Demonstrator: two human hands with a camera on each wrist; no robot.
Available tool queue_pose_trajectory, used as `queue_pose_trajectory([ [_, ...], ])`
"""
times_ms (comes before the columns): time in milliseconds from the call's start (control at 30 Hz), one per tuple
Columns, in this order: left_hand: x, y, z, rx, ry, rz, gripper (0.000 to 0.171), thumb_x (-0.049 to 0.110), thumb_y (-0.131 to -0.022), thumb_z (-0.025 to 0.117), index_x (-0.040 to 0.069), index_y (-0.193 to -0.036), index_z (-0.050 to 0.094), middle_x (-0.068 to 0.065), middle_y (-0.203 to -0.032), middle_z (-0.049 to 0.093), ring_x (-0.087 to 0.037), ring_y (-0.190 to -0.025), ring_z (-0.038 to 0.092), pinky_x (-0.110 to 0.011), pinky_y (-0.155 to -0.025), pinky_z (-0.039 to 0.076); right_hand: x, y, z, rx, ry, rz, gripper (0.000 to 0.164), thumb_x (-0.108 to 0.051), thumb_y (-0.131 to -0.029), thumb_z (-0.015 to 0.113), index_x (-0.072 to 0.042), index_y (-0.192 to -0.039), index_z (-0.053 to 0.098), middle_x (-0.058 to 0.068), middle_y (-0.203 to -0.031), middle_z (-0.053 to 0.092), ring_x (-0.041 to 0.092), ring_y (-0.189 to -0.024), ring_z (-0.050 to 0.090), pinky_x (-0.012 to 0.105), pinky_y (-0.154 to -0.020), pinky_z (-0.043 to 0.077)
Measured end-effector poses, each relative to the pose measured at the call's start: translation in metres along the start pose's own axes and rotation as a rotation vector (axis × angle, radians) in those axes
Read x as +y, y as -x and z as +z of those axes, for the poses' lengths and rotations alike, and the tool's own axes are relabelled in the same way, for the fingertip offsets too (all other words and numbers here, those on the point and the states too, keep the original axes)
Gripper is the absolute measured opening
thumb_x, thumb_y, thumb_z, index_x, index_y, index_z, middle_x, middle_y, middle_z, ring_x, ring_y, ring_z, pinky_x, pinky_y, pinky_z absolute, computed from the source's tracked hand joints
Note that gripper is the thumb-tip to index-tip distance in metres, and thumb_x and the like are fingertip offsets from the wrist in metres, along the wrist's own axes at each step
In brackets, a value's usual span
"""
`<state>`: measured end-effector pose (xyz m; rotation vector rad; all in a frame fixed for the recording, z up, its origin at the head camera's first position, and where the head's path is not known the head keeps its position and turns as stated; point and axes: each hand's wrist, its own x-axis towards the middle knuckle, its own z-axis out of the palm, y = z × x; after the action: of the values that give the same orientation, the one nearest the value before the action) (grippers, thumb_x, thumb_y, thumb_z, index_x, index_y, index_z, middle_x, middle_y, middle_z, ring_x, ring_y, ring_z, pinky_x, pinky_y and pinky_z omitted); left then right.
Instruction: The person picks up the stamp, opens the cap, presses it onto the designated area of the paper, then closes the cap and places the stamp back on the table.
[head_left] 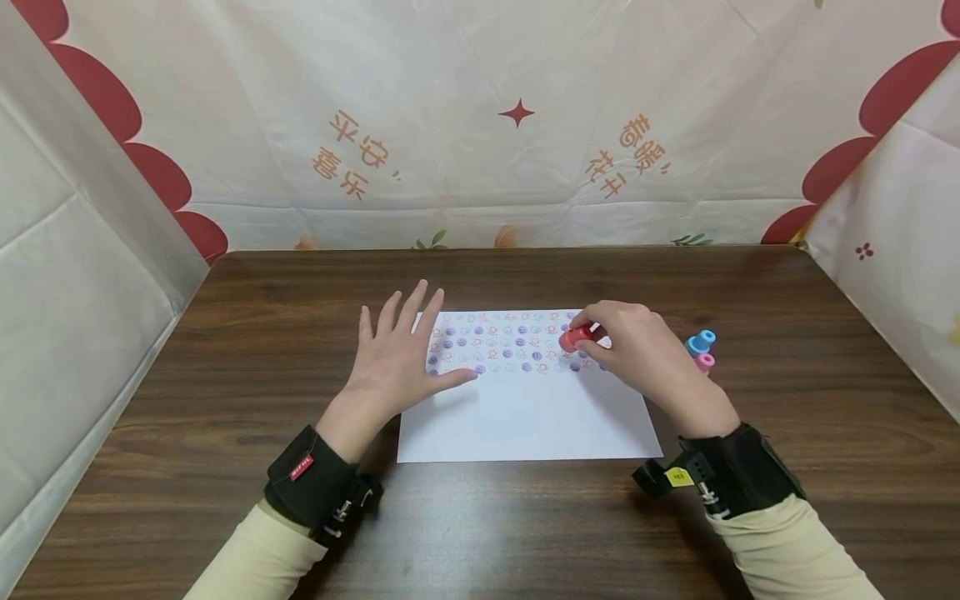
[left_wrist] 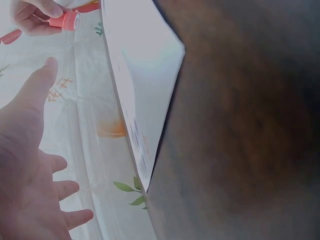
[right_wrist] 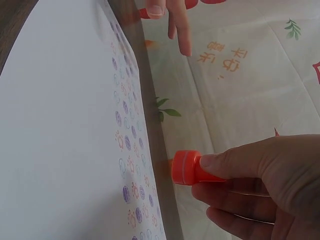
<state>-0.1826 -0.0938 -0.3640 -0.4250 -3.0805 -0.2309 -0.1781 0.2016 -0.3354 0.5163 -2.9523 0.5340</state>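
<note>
A white sheet of paper (head_left: 517,425) lies on the table, its far half covered with rows of small purple, red and pale blue stamped prints. My right hand (head_left: 648,354) pinches a red stamp (head_left: 575,339) between thumb and fingers over the right part of the printed rows. In the right wrist view the stamp (right_wrist: 186,167) is held on its side, apart from the paper. The left wrist view shows its round, pale face. My left hand (head_left: 393,358) holds nothing; its fingers are spread above the paper's left edge.
Just beyond the right wrist stand a blue stamp (head_left: 701,342) and a pink one (head_left: 704,362), the pink partly hidden by the hand. The dark wooden table (head_left: 487,533) ends at a white printed cloth (head_left: 450,125) hanging behind, with more cloth at both sides.
</note>
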Motion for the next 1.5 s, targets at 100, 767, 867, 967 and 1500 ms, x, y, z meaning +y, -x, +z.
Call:
queue_pose_trajectory([
  [100,0.0002,0.0000,-0.0004,0.018,0.001,0.010,0.113,0.081,-0.076,0.061,0.021,-0.161,0.017,-0.007,-0.169,0.013,-0.038,-0.153,0.019,-0.068,-0.121,0.015,-0.0008,-0.0003,0.0005,0.000,-0.008,0.002,0.029,-0.011,-0.083,0.081,-0.004,-0.110,0.073,0.013,-0.106,0.074,0.028,-0.092,0.070,0.044,-0.079,0.063],
  [767,0.0003,0.0012,-0.0059,0.027,0.277,0.018,0.107,0.067,-0.080,0.071,0.018,-0.160,0.019,-0.006,-0.168,0.020,-0.032,-0.152,0.028,-0.053,-0.121,0.031,-0.0015,0.0010,0.0018,0.006,-0.038,-0.004,0.030,-0.011,-0.082,0.081,-0.004,-0.110,0.073,0.014,-0.105,0.075,0.028,-0.091,0.070,0.044,-0.079,0.062],
  [867,0.0010,0.0020,-0.0074,0.018,0.319,0.006,0.105,0.064,-0.081,0.072,0.019,-0.160,0.019,-0.005,-0.168,0.020,-0.032,-0.152,0.027,-0.054,-0.120,0.032,-0.0021,0.0012,0.0017,0.005,-0.047,-0.006,0.029,-0.011,-0.082,0.081,-0.004,-0.110,0.073,0.014,-0.105,0.075,0.028,-0.091,0.070,0.045,-0.081,0.062],
  [967,0.0015,0.0028,-0.0083,0.018,0.364,-0.001,0.104,0.061,-0.081,0.073,0.019,-0.160,0.020,-0.005,-0.167,0.021,-0.031,-0.152,0.027,-0.056,-0.119,0.033,-0.0026,0.0014,0.0020,0.005,-0.060,-0.007,0.029,-0.011,-0.082,0.081,-0.003,-0.109,0.073,0.015,-0.105,0.074,0.029,-0.092,0.071,0.046,-0.082,0.062],
  [1500,0.0003,0.0051,-0.0073,0.065,0.554,0.004,0.091,0.048,-0.086,0.075,0.020,-0.158,0.027,-0.004,-0.165,0.029,-0.027,-0.151,0.031,-0.053,-0.119,0.034,-0.0034,0.0020,0.0055,0.034,-0.144,-0.006,0.028,-0.007,-0.082,0.080,-0.003,-0.109,0.072,0.015,-0.106,0.074,0.028,-0.090,0.070,0.046,-0.082,0.062],
])
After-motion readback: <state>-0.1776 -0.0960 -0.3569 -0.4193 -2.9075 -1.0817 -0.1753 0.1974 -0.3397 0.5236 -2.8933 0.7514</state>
